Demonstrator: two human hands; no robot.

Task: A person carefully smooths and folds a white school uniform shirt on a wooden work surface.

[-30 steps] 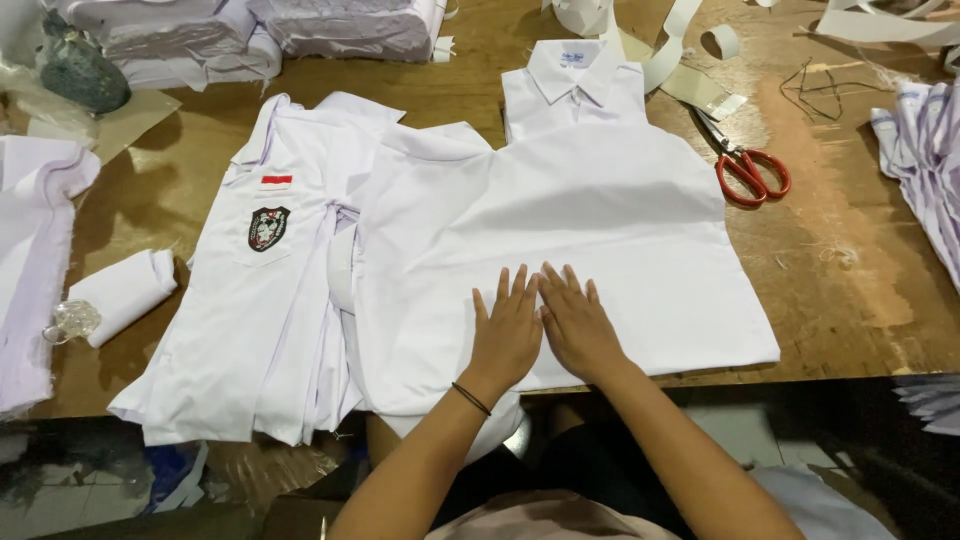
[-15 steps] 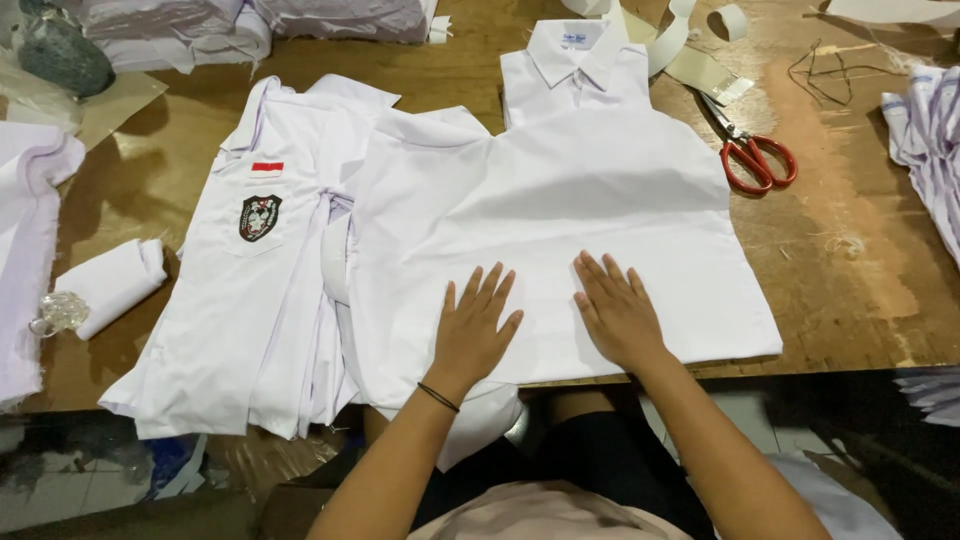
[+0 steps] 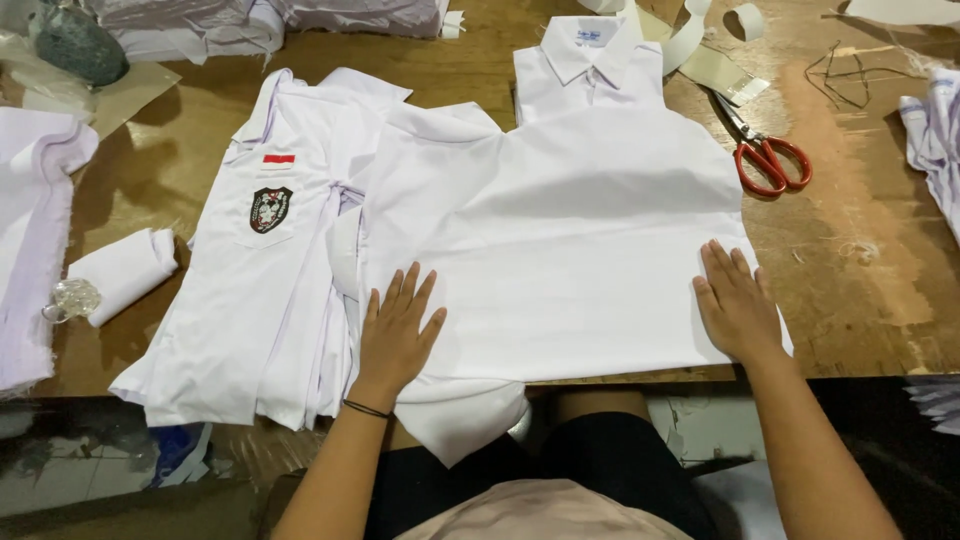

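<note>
Both hands lay flat on a folded white shirt [image 3: 570, 240].
Left hand [image 3: 395, 335] and right hand [image 3: 735, 305], fingers unclenched, pressed its lower corners on the wooden desk [image 3: 860, 250], beside red-handled scissors [image 3: 765, 155].

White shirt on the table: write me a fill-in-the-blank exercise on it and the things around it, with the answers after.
1. Both hands, the left hand and the right hand, lie ____ on the white shirt.
2. The scissors to the right of the shirt have ____ handles.
3. The shirt stack with the badge lies to the ____ of the flattened shirt.
4. The left wrist wears a dark ____.

Answers: flat, red, left, band
</note>
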